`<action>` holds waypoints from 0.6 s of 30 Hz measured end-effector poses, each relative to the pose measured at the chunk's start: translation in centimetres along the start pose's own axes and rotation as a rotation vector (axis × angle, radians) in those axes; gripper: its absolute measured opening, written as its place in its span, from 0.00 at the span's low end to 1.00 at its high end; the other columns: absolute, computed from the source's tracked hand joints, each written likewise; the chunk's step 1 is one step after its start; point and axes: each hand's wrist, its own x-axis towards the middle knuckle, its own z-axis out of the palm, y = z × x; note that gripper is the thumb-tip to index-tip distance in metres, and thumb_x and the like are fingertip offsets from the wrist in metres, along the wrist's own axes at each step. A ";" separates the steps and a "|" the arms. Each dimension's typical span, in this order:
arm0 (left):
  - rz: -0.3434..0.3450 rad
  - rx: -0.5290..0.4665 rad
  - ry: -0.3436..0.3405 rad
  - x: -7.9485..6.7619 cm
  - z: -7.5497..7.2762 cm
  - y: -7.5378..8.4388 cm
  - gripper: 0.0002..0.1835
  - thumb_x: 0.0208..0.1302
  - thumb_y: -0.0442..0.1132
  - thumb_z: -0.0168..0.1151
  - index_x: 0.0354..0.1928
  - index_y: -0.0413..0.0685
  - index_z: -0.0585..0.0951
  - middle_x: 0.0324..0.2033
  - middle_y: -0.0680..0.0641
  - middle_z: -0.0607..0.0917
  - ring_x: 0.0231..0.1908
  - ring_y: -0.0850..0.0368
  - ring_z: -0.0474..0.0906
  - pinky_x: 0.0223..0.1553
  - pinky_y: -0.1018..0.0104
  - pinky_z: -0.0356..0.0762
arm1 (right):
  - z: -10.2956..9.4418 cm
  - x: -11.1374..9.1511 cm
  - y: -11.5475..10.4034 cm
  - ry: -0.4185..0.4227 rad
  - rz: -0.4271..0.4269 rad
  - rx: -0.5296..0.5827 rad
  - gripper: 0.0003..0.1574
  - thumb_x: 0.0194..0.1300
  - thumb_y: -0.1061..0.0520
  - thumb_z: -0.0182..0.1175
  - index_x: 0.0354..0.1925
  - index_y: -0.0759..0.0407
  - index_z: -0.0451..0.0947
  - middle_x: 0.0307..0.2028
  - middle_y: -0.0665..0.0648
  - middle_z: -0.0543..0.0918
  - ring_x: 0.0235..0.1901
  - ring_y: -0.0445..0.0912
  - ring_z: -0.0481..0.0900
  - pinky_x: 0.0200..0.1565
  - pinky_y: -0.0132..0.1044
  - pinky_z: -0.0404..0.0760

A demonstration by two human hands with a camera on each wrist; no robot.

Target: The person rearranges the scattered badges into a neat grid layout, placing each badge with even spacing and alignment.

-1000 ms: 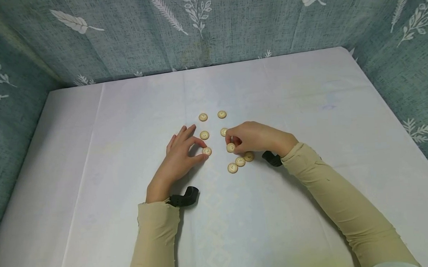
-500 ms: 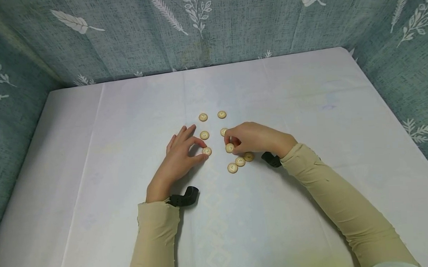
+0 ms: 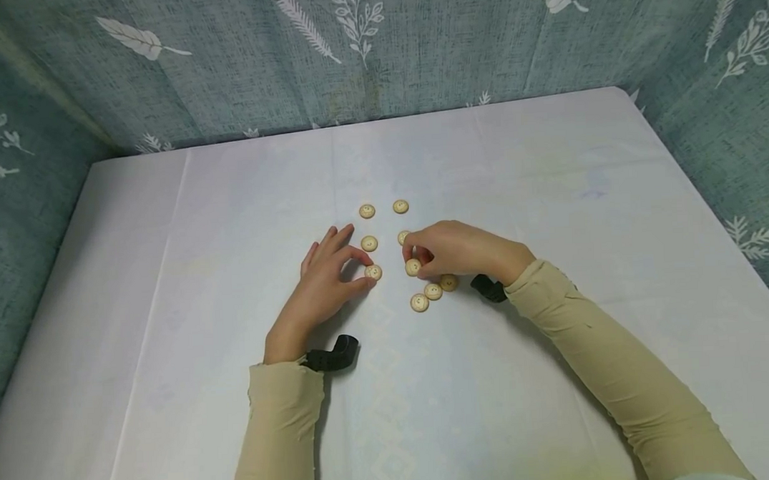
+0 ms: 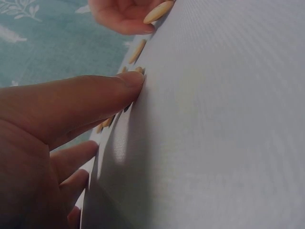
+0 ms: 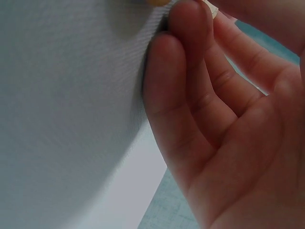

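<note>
My left hand (image 3: 325, 285) pinches a round, pale wooden button (image 3: 373, 273) between thumb and index finger, its other fingers spread. In the left wrist view the thumb hides most of that button. Opposite it, my right hand (image 3: 459, 249) holds another wooden button (image 3: 413, 267) by thumb and index finger, tilted in the left wrist view with its lower edge near the cloth. Beyond the left hand's button lie two more, a nearer button (image 3: 369, 243) and a farther button (image 3: 367, 211). A second column has a far button (image 3: 400, 206) and a button (image 3: 404, 237) partly covered by the right fingers.
Near the right hand lie three loose buttons in a slanting line: a front button (image 3: 419, 302), a middle button (image 3: 433, 291) and a rear button (image 3: 449, 282). A white cloth (image 3: 199, 277) covers the table. Green leaf-patterned curtains (image 3: 222, 68) stand behind and at both sides.
My right hand has shifted its button slightly left, then held nearly still. The left hand keeps its pinch in place. The head view has moved a touch.
</note>
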 end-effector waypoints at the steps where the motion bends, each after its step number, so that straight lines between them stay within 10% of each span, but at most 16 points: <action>1: 0.001 -0.001 0.000 0.0 0.0 0.0 0.11 0.51 0.47 0.65 0.35 0.58 0.76 0.66 0.48 0.56 0.67 0.53 0.38 0.62 0.53 0.31 | 0.0 0.0 0.0 0.001 -0.003 -0.002 0.10 0.56 0.56 0.60 0.38 0.49 0.72 0.24 0.48 0.73 0.25 0.41 0.69 0.28 0.33 0.68; 18: -0.004 -0.002 -0.001 -0.1 0.0 0.2 0.10 0.51 0.48 0.65 0.35 0.58 0.76 0.66 0.48 0.55 0.67 0.53 0.37 0.62 0.53 0.31 | 0.1 0.0 0.1 0.015 -0.013 0.004 0.11 0.56 0.55 0.60 0.39 0.49 0.72 0.24 0.48 0.74 0.24 0.41 0.70 0.28 0.33 0.69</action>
